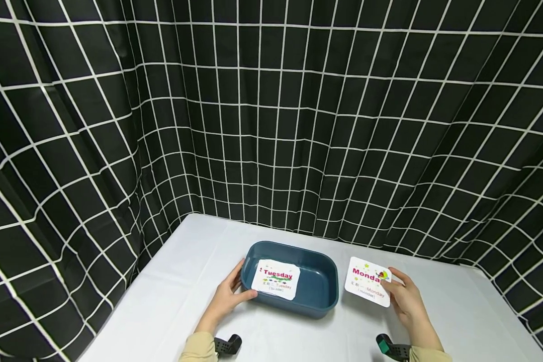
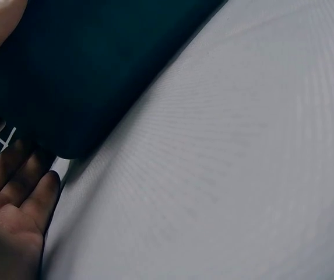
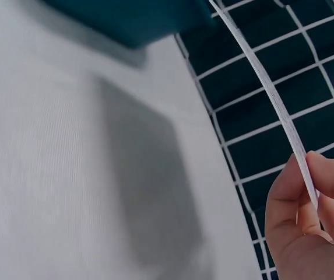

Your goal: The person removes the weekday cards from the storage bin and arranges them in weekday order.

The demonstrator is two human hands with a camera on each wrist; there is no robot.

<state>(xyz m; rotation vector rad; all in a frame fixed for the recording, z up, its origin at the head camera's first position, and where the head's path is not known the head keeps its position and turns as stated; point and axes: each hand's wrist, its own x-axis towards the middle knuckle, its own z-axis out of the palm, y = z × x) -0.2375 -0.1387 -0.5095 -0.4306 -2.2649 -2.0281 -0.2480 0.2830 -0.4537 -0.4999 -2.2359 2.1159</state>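
On the white table stands a dark blue plastic bin. Inside its left part lies a white flashcard reading "Tuesday", with colourful print. My left hand holds the bin's left end, thumb by the near rim and fingers along the outer side; the left wrist view shows the fingers beside the bin's corner. To the right of the bin, my right hand pinches a "Monday" flashcard by its right edge, between thumb and fingers. The right wrist view catches that card edge-on, raised above the table.
A white cloth covers the table. Black curtains with a white grid hang behind it and at both sides. Each wrist wears a strap with a small black device, such as the left one.
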